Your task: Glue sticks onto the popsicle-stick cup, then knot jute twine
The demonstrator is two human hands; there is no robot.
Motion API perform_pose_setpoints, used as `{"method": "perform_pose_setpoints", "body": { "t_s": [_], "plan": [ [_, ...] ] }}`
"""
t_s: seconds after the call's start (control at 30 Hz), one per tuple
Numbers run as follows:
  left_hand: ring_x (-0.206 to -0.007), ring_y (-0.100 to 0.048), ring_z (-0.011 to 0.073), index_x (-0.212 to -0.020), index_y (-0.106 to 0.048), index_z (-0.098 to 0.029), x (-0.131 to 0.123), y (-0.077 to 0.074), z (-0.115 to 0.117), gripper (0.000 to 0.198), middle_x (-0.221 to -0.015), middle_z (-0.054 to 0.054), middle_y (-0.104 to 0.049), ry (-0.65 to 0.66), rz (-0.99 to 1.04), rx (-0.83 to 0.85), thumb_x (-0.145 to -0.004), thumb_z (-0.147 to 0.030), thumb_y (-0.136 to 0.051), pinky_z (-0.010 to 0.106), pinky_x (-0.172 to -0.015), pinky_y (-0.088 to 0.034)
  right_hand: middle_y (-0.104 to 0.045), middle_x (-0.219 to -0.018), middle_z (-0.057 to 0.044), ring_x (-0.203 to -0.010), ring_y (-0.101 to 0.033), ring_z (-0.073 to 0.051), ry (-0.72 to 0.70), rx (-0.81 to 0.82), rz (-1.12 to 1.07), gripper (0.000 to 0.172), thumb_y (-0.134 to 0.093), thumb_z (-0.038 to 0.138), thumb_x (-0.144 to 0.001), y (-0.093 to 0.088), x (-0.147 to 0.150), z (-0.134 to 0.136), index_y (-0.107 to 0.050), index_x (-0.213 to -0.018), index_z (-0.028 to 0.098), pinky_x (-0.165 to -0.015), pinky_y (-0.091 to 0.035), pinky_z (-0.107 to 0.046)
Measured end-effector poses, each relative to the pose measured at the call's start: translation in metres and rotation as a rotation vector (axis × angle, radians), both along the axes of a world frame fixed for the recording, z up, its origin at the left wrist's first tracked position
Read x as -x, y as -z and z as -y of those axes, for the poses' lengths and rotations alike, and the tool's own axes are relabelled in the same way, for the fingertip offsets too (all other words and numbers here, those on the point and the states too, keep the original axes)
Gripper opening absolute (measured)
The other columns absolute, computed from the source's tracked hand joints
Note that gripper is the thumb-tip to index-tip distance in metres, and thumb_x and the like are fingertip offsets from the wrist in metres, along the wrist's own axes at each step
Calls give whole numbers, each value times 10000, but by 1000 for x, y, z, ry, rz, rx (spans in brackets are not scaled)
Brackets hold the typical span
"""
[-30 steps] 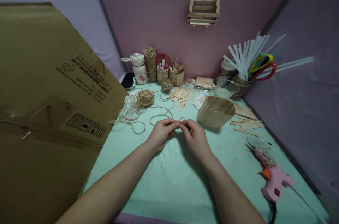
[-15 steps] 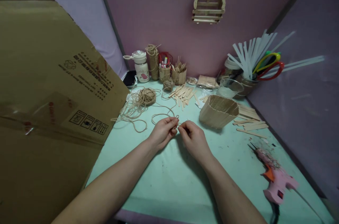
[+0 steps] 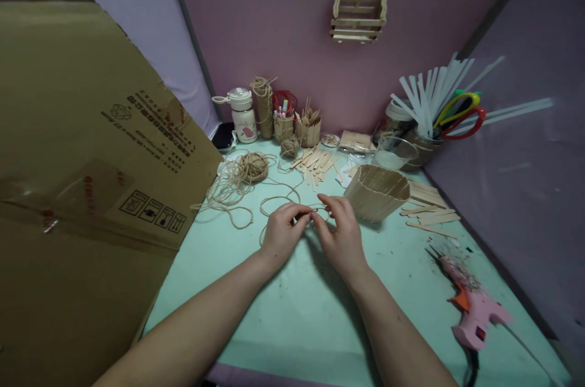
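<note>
My left hand (image 3: 283, 231) and my right hand (image 3: 339, 230) meet over the middle of the mint-green table (image 3: 292, 314). Both pinch a strand of jute twine (image 3: 278, 199) between their fingertips. The strand loops back across the table to a loose twine ball (image 3: 251, 166). A cup built of wooden craft sticks (image 3: 377, 191) stands just right of my right hand, apart from it.
A big cardboard sheet (image 3: 86, 149) leans along the left. Loose craft sticks (image 3: 315, 163) and more sticks (image 3: 427, 207) lie behind and right. A pink glue gun (image 3: 473, 308) lies front right. A jar with scissors and white strips (image 3: 434, 113), a bottle (image 3: 242, 114) and twine-wrapped holders line the back wall.
Both hands have shifted slightly away from me, and my right hand's fingers have lifted and spread while the pinch on the twine stays. A loop of twine now lies nearer my left hand.
</note>
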State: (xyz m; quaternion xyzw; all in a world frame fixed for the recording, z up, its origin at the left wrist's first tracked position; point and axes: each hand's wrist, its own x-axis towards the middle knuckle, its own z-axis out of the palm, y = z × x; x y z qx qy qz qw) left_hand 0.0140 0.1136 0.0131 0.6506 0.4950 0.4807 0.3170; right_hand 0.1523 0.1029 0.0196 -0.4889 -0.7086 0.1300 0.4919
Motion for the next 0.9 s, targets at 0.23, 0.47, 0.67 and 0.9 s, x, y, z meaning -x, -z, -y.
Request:
{"method": "perform_pose_setpoints", "body": {
  "t_s": [0.23, 0.47, 0.67, 0.9],
  "plan": [
    [-596, -523, 100, -743, -628, -160, -4, -3, -2, 119, -628, -21, -601, 19, 308, 337, -675, -227, -700, 219, -584, -399, -603, -854, -47, -846, -510, -194, -8, -22, 88, 103, -508, 195, -913, 0, -1, 0, -597, -860, 199, -758, -412, -344],
    [-525, -468, 46, -735, -662, -116, 2, -6, -7, 327, -626, 5, -598, 232, 673, 773, -574, -352, -821, 175, -514, -340, -589, -809, -33, -810, -522, -181, -32, 25, -97, 128, -509, 205, -898, -4, 3, 2, -575, -788, 205, -727, -412, -325],
    [-576, -511, 72, -778, -717, -127, 1, -5, -7, 298, -655, 24, -631, 158, 658, 682, -590, -336, -816, 206, -566, -385, -600, -782, -19, -763, -550, -168, -26, 328, -403, 154, -563, 331, -835, -3, 4, -1, -596, -774, 194, -664, -430, -284],
    [-736, -616, 159, -793, -744, -151, -2, -5, -3, 152, -760, 51, -709, 78, 271, 342, -709, -264, -686, 276, -718, -458, -622, -742, -26, -715, -542, -169, 59, 416, -440, 241, -597, 420, -775, 0, 3, -4, -614, -749, 181, -665, -427, -295]
  ]
}}
